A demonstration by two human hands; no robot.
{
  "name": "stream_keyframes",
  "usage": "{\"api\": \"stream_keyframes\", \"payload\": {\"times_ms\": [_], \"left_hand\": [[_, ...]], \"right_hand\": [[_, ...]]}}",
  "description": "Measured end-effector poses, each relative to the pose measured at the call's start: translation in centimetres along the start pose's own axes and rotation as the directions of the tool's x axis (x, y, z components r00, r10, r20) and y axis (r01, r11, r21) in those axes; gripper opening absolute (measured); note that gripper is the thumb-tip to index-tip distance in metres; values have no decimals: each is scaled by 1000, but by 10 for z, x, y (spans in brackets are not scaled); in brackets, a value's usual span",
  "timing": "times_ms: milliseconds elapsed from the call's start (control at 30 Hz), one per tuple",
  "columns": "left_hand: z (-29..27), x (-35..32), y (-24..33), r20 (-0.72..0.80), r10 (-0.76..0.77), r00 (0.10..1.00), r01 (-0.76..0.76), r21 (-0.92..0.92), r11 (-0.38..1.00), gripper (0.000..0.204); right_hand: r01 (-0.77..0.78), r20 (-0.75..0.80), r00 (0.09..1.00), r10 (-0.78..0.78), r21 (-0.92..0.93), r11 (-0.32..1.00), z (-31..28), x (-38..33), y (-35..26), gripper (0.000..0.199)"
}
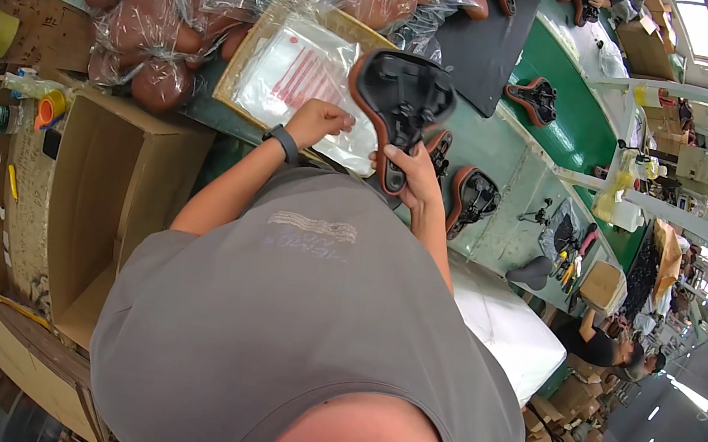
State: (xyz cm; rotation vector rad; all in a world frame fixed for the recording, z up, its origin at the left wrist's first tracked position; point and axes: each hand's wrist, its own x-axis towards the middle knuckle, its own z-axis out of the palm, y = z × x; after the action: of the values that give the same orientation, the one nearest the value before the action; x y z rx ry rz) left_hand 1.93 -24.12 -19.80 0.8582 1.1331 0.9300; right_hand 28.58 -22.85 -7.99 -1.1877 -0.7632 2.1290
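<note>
My right hand (416, 178) grips a bicycle saddle (405, 91) by its narrow nose. The saddle's black underside with its rails faces up, and a brown rim shows around it. To its left, my left hand (320, 124) is closed with curled fingers, a dark wristband (284, 144) on the wrist; whatever it pinches, if anything, I cannot make out. Beneath that hand lies a stack of clear plastic bags (296, 71) with red print, in a shallow cardboard box (244, 67). More saddles, one a brown-rimmed saddle (475, 198), lie on the green bench right of my right hand.
Brown saddles wrapped in clear plastic (163, 28) are heaped at the far left of the bench. An open cardboard carton (95, 210) stands at my left. A green conveyor belt (568, 75) with another saddle runs beyond the bench. Hand tools (569, 267) lie at the right.
</note>
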Motion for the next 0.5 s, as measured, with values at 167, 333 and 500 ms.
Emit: {"api": "stream_keyframes", "payload": {"times_ms": [167, 333, 500], "left_hand": [[-4, -35, 16, 178, 3, 984, -10, 41, 999, 26], [-53, -90, 53, -230, -81, 970, -136, -785, 604, 19], [-81, -96, 97, -210, -161, 964, -157, -944, 289, 17]], "right_hand": [[-145, 169, 973, 159, -90, 985, 43, 28, -4, 47], [-174, 117, 983, 144, 311, 934, 24, 15, 2, 44], [90, 250, 944, -217, 438, 894, 16, -14, -8, 56]]}}
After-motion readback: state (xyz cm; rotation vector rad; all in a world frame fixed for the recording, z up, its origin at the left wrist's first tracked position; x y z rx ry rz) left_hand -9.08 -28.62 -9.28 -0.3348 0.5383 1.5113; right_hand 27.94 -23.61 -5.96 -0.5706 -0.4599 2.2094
